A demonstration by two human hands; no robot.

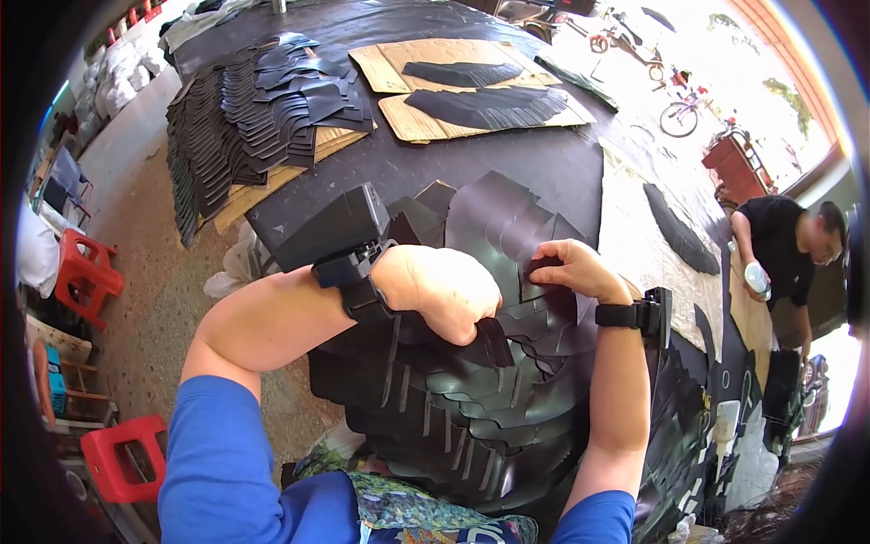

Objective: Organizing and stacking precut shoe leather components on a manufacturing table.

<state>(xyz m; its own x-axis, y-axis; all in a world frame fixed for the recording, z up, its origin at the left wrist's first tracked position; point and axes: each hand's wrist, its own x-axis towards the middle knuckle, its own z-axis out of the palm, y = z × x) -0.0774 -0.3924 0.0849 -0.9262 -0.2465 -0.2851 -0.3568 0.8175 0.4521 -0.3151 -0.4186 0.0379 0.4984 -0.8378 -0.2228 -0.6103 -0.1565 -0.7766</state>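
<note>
In front of me, overlapping black sheet pieces, smooth and leather-like, fan out in layered rows over the table's near side. My left hand is closed, knuckles up, around a small black leather-like piece whose end sticks out below the fingers. To its right, my right hand pinches the edge of a dark piece between thumb and fingers. Larger smooth pieces lie just beyond both hands. A black device is strapped to each wrist, and the left one hides part of the table.
Stacked black strips lie on cardboard at the far left. Two cardboard sheets bear fanned black pieces at the back. Red stools stand on the floor to the left. At right, a person holds a bottle beside the table.
</note>
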